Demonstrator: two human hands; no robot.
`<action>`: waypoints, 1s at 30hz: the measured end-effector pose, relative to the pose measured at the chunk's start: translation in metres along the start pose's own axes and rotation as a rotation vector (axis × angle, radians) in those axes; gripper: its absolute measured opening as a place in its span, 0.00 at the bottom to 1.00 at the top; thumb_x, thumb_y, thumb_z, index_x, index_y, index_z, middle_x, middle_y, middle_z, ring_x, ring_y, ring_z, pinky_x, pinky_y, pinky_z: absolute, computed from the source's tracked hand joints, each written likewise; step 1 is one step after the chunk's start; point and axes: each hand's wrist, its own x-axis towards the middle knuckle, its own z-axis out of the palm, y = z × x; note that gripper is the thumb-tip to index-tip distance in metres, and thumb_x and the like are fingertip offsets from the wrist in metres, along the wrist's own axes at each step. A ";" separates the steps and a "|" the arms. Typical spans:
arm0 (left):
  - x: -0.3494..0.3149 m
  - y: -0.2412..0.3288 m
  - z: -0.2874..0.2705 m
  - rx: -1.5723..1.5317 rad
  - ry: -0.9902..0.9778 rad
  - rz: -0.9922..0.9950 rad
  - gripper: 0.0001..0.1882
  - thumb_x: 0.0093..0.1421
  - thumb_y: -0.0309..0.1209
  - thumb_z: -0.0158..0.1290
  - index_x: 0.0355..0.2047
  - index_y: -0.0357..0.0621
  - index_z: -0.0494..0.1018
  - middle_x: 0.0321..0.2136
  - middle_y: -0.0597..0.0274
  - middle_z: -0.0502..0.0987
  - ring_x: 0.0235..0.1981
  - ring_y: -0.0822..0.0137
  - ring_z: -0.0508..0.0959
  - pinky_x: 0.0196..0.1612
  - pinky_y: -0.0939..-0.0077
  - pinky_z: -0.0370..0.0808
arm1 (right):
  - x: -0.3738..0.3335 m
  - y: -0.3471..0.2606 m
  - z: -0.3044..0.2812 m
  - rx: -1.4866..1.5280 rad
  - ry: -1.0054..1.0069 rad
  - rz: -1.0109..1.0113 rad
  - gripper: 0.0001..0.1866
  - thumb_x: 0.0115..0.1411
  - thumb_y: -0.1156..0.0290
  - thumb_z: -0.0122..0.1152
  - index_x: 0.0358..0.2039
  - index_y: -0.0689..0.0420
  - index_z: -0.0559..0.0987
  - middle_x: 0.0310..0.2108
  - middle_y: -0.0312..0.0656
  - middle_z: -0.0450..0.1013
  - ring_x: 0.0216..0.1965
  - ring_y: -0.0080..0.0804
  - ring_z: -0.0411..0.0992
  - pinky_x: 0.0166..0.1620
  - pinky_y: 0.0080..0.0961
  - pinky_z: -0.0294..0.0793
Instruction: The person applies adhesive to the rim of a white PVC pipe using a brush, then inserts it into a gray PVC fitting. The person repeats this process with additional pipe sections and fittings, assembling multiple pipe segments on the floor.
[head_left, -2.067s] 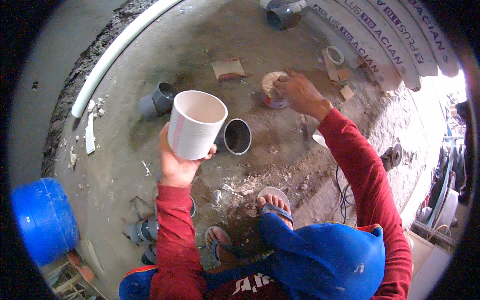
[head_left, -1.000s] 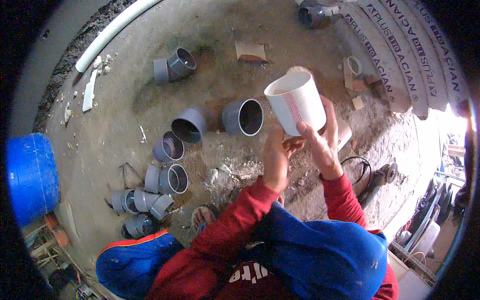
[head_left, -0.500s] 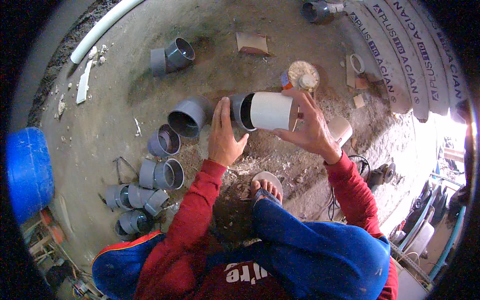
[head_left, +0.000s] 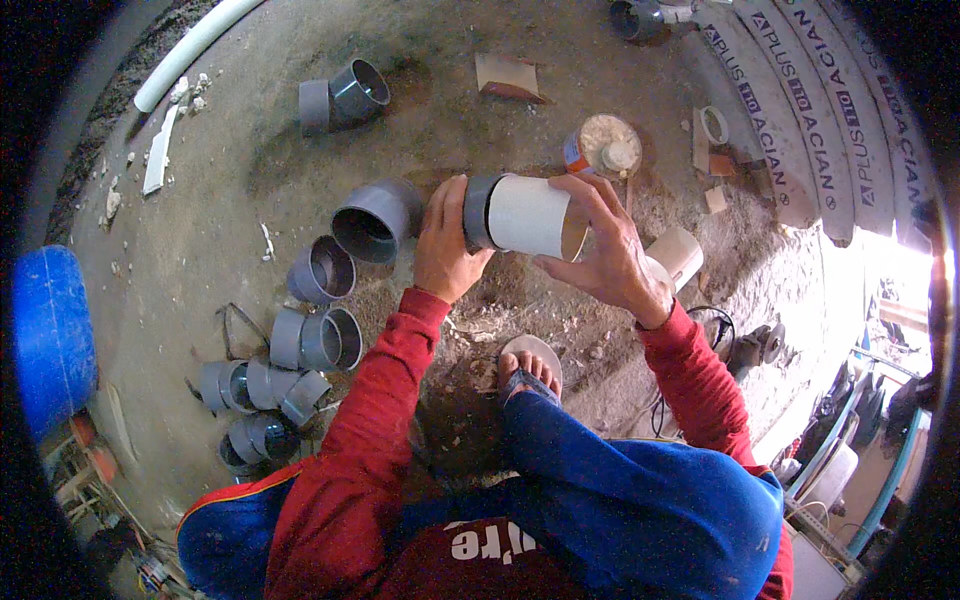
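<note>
Close in front of me, a short white pipe piece [head_left: 528, 215] has its left end at the mouth of a grey pipe fitting [head_left: 480, 211]; I cannot tell how deep it sits. My left hand [head_left: 447, 245] is wrapped round the fitting's left side, which hides part of it. My right hand [head_left: 618, 255] spans the pipe's right end, thumb below and fingers above. Just left of my left hand, a larger grey elbow [head_left: 372, 225] rests on the ground with its mouth toward me. A tin [head_left: 608, 145] with a crusted beige top stands beyond my right hand.
Several grey elbows [head_left: 322, 270] lie at the left. Another grey elbow [head_left: 343, 97] sits farther off. A beige pipe offcut [head_left: 677, 255] and an angle grinder [head_left: 757, 347] are at the right. Large grey pipes [head_left: 800, 130] fill the far right; a blue barrel [head_left: 52, 340] stands left.
My left hand has gone from lying with outstretched fingers beside the grey fitting to gripping it. The fitting and white pipe have shifted slightly left with my hands.
</note>
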 end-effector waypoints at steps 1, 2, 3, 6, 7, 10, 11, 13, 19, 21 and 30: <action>0.000 0.000 0.000 0.003 0.002 0.008 0.54 0.43 0.25 0.72 0.68 0.38 0.54 0.63 0.42 0.65 0.65 0.40 0.66 0.67 0.52 0.66 | 0.001 0.000 0.000 0.001 -0.001 -0.003 0.48 0.40 0.65 0.82 0.63 0.53 0.68 0.58 0.52 0.67 0.59 0.56 0.70 0.59 0.44 0.74; 0.001 0.001 0.000 0.002 0.004 0.016 0.54 0.43 0.25 0.71 0.68 0.38 0.54 0.63 0.41 0.65 0.65 0.40 0.66 0.67 0.52 0.66 | 0.001 0.000 0.001 0.001 -0.002 -0.006 0.48 0.40 0.66 0.81 0.63 0.53 0.68 0.58 0.52 0.68 0.58 0.56 0.70 0.59 0.44 0.74; 0.001 0.001 -0.001 0.007 0.003 0.017 0.53 0.43 0.25 0.71 0.68 0.38 0.54 0.63 0.41 0.65 0.64 0.40 0.66 0.67 0.52 0.66 | 0.002 0.000 0.001 0.004 -0.001 -0.007 0.48 0.39 0.66 0.81 0.63 0.53 0.68 0.57 0.52 0.68 0.58 0.56 0.70 0.59 0.44 0.74; 0.001 0.002 -0.001 0.009 -0.004 0.017 0.53 0.44 0.25 0.71 0.68 0.37 0.54 0.63 0.41 0.65 0.64 0.40 0.66 0.67 0.52 0.66 | 0.003 -0.001 0.000 -0.007 -0.007 -0.036 0.48 0.40 0.66 0.81 0.63 0.53 0.67 0.57 0.52 0.68 0.58 0.57 0.70 0.58 0.44 0.75; 0.001 0.003 -0.002 0.010 -0.010 0.014 0.53 0.44 0.25 0.71 0.68 0.37 0.54 0.63 0.41 0.64 0.64 0.39 0.66 0.67 0.52 0.66 | 0.003 -0.001 0.000 -0.005 -0.007 -0.040 0.48 0.40 0.66 0.81 0.63 0.53 0.68 0.57 0.52 0.68 0.58 0.57 0.70 0.58 0.44 0.75; 0.001 0.003 -0.002 0.007 -0.017 0.010 0.52 0.45 0.25 0.70 0.68 0.37 0.54 0.63 0.41 0.64 0.64 0.39 0.65 0.67 0.52 0.65 | 0.004 -0.002 -0.001 -0.001 -0.009 -0.044 0.47 0.41 0.66 0.81 0.62 0.54 0.68 0.57 0.52 0.69 0.57 0.57 0.71 0.57 0.44 0.76; 0.002 0.003 -0.002 0.006 -0.016 0.010 0.52 0.45 0.25 0.70 0.68 0.37 0.53 0.63 0.40 0.64 0.64 0.39 0.65 0.67 0.52 0.65 | 0.005 -0.002 -0.001 0.002 -0.012 -0.041 0.47 0.41 0.66 0.81 0.62 0.54 0.68 0.57 0.53 0.69 0.57 0.57 0.71 0.57 0.45 0.76; 0.001 0.003 -0.002 0.012 -0.018 0.006 0.52 0.46 0.25 0.70 0.68 0.37 0.53 0.63 0.40 0.64 0.65 0.39 0.65 0.68 0.51 0.64 | 0.006 -0.003 0.001 0.000 -0.010 -0.037 0.46 0.41 0.66 0.81 0.62 0.54 0.68 0.57 0.53 0.69 0.57 0.57 0.71 0.57 0.45 0.75; 0.001 0.002 -0.001 0.030 -0.028 0.001 0.52 0.45 0.26 0.70 0.68 0.37 0.53 0.63 0.40 0.64 0.65 0.39 0.65 0.68 0.51 0.64 | 0.008 -0.004 0.008 -0.038 -0.001 -0.020 0.48 0.40 0.66 0.82 0.63 0.53 0.68 0.58 0.54 0.68 0.59 0.57 0.70 0.59 0.45 0.75; 0.001 0.001 -0.001 0.025 -0.021 0.002 0.52 0.45 0.26 0.70 0.68 0.37 0.54 0.63 0.40 0.64 0.64 0.39 0.65 0.68 0.51 0.65 | 0.007 -0.003 0.008 -0.035 -0.012 -0.013 0.49 0.41 0.65 0.83 0.64 0.53 0.67 0.59 0.54 0.68 0.60 0.58 0.68 0.60 0.45 0.74; 0.003 -0.013 0.005 -0.019 -0.016 -0.025 0.52 0.43 0.25 0.71 0.67 0.44 0.57 0.63 0.44 0.66 0.64 0.42 0.67 0.66 0.53 0.68 | 0.029 0.007 0.038 0.168 0.191 0.136 0.37 0.70 0.42 0.46 0.68 0.58 0.65 0.67 0.59 0.60 0.68 0.60 0.59 0.69 0.50 0.57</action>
